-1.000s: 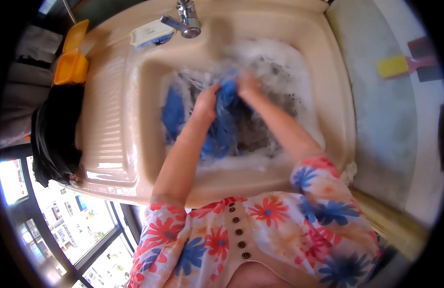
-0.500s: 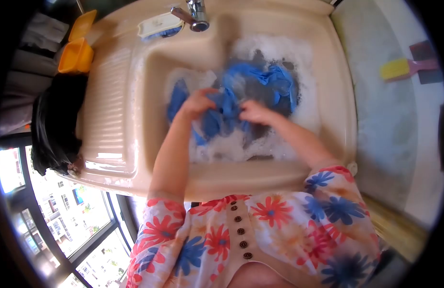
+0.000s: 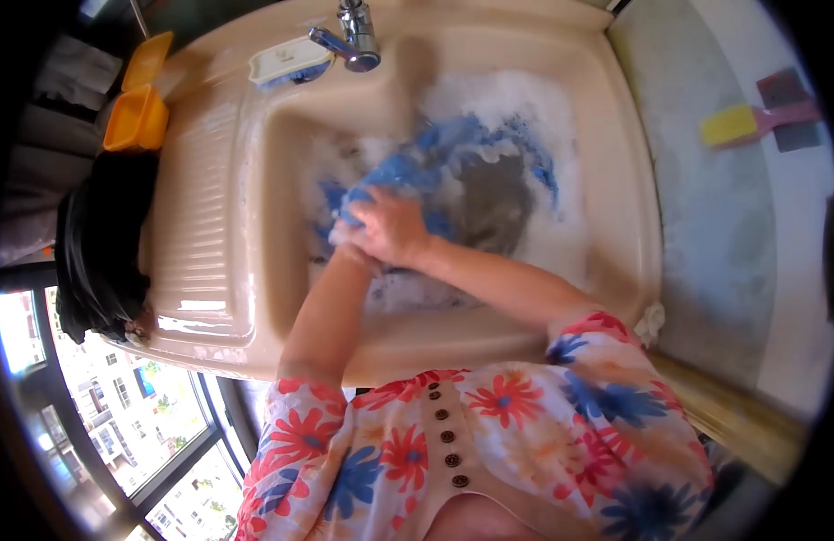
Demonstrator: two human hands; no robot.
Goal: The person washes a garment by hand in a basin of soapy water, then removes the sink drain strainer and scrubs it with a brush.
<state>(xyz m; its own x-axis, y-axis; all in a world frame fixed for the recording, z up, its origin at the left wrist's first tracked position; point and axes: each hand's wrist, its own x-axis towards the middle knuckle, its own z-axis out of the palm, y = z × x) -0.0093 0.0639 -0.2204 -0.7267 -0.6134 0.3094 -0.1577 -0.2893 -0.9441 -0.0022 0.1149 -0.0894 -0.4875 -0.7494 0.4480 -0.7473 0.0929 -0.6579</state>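
Note:
A wet blue cloth [image 3: 403, 171] lies partly bunched in sudsy water inside the beige sink basin [image 3: 286, 207]. My right hand [image 3: 391, 227] is closed over a bunch of it, its fingers curled toward the left. Beneath and just left of it, my left hand [image 3: 349, 242] presses against the same bunch; its fingers are mostly covered by the right hand and foam. More of the cloth trails to the right through the suds.
A chrome faucet [image 3: 354, 45] stands behind the basin, with a blue-bristled brush [image 3: 290, 63] beside it. Left are a ribbed drainboard [image 3: 196, 216], an orange container [image 3: 137, 117] and black cloth [image 3: 105, 243]. A yellow-and-pink brush [image 3: 732, 126] is at right.
My right hand has moved left onto my left hand, and the two have come together with the cloth bunched between them. The cloth has been pulled leftward, leaving grey water at right.

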